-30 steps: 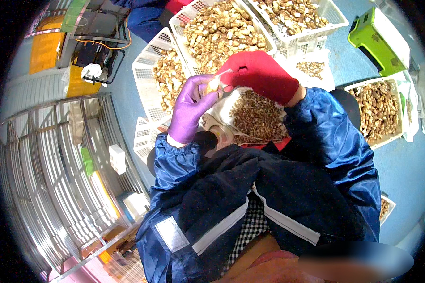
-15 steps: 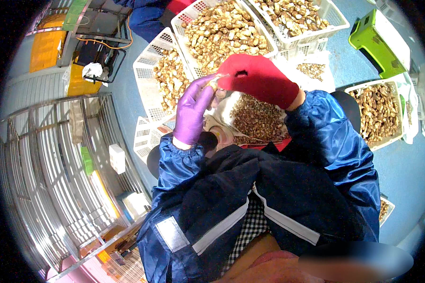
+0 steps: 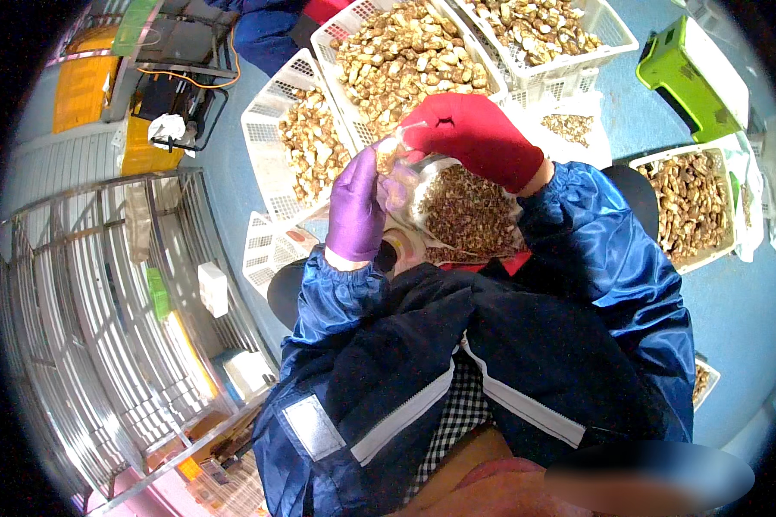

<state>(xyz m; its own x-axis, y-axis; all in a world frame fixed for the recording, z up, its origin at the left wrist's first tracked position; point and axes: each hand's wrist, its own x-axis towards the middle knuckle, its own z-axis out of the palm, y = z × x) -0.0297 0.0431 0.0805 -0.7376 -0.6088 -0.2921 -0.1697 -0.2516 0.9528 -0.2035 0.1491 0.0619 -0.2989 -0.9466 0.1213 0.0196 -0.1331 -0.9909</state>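
My left hand, in a purple glove, is closed around a pale brownish piece that looks like a mushroom; glare blurs its outline. Against it from the right comes my right hand in a red glove with a small dark hole. Its fingers are bent and pinched together, and whatever they hold is hidden. Both hands meet above a white bag or liner with a heap of small brown trimmings, close in front of my lap. Just beyond the hands stands a white crate of brown and cream mushrooms.
More mushrooms fill a white crate on the left, another crate at the far right, and a tray on the right. A green and white stool stands on the blue floor. Metal racking runs along the left. Another person's blue-clothed leg is beyond.
My left hand has turned and shifted slightly right, its fingers now more hidden behind the piece. The right hand has moved slightly up and left.
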